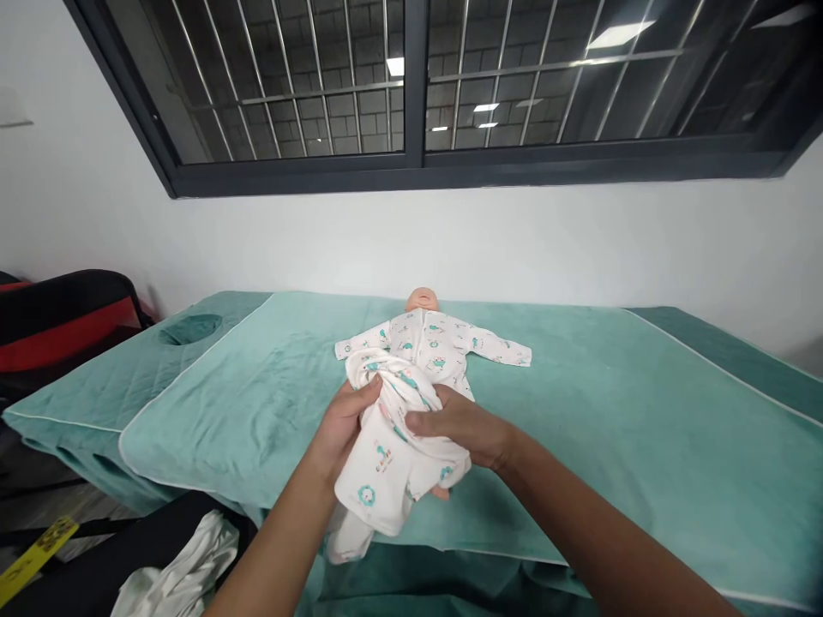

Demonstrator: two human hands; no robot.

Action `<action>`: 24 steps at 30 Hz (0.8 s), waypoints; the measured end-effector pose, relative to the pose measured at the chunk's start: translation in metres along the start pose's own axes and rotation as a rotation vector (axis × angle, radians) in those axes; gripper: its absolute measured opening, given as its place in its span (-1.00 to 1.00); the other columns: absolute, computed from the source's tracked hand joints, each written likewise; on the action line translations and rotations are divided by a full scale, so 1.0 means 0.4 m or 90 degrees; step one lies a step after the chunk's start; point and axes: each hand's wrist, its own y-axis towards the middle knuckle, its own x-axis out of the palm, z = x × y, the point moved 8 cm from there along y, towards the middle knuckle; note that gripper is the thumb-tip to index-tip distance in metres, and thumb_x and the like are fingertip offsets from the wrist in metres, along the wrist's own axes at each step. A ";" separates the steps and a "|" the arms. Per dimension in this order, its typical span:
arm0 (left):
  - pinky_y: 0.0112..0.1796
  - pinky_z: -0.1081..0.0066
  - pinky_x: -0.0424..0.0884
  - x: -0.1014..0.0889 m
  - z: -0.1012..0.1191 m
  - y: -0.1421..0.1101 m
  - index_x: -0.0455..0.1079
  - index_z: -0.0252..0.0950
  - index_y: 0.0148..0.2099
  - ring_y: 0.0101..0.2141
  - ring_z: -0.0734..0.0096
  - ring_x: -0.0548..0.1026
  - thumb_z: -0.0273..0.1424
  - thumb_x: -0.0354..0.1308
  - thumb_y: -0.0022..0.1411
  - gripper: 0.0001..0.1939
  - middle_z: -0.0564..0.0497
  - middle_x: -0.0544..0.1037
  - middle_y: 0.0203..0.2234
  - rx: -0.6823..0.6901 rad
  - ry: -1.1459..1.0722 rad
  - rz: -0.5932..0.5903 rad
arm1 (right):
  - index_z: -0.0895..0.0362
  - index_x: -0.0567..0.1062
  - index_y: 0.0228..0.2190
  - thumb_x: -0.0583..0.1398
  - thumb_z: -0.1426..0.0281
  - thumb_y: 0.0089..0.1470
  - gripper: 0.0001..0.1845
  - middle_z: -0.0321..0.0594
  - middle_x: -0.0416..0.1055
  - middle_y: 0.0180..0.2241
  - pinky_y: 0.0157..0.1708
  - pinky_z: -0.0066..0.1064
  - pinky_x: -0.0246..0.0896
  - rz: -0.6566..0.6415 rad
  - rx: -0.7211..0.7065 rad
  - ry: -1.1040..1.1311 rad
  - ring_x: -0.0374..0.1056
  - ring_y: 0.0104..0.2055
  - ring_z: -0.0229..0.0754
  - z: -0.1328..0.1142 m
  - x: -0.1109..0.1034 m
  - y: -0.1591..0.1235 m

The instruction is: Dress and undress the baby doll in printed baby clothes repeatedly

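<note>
A baby doll (423, 299) lies on its back, head toward the wall. It wears a white top (424, 343) with small green and orange prints, both sleeves spread sideways. Over its lower body, a matching white printed baby garment (382, 480) is bunched up; its exact cut is hard to make out. My left hand (340, 424) pinches the gathered cloth from the left, thumb on top. My right hand (463, 426) grips its right side, thumb pressed on the folds. A bit of doll foot (441, 492) shows under the garment's right edge; the legs are mostly hidden.
The doll rests on a padded bed with a green cover (610, 446) and a face hole (191, 329) at left. Crumpled white cloth (183, 574) lies on something black at lower left, near a yellow strip (39, 557). A red-black seat (70, 326) stands left; a barred window (411, 167) is above.
</note>
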 end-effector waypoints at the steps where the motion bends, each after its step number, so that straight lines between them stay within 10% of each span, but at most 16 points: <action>1: -0.25 0.16 0.48 0.005 -0.006 -0.002 0.39 -0.35 0.03 -0.28 0.00 0.59 -0.19 0.33 -0.01 -0.43 -0.17 0.62 -0.31 -0.010 0.001 0.006 | 0.21 0.51 -0.21 0.35 0.10 -0.11 -0.49 -0.18 0.50 -0.44 -0.48 -0.39 0.30 -0.030 0.029 -0.037 0.42 -0.47 -0.17 0.006 0.005 -0.005; 9: -0.38 0.21 0.48 -0.012 -0.026 0.005 0.44 -0.38 -0.04 -0.39 0.03 0.58 -0.10 0.30 0.00 -0.44 -0.14 0.61 -0.43 -0.021 0.048 0.079 | 0.17 0.56 -0.25 0.36 0.18 -0.09 -0.61 -0.18 0.53 -0.30 -0.29 -0.35 0.32 0.010 0.065 -0.253 0.43 -0.27 -0.12 -0.016 -0.021 -0.009; 16: -0.32 0.38 0.45 -0.017 -0.039 0.000 0.45 -0.39 0.01 -0.26 0.12 0.56 -0.32 0.41 -0.08 -0.42 -0.15 0.61 -0.27 -0.070 0.203 -0.019 | 0.09 0.51 -0.12 0.28 0.18 0.03 -0.61 -0.17 0.52 -0.17 -0.08 -0.27 0.29 0.217 -0.177 0.093 0.44 -0.16 -0.09 -0.047 -0.085 -0.012; 24: -0.06 0.18 0.38 -0.047 -0.120 -0.065 0.37 -0.30 0.12 -0.08 0.08 0.50 -0.30 0.19 0.17 -0.53 -0.15 0.56 -0.09 -0.200 0.292 -0.018 | 0.10 0.52 -0.08 0.21 0.12 0.07 -0.56 -0.11 0.50 -0.08 -0.03 -0.12 0.28 0.308 -0.031 -0.073 0.41 -0.06 0.06 0.138 -0.106 -0.121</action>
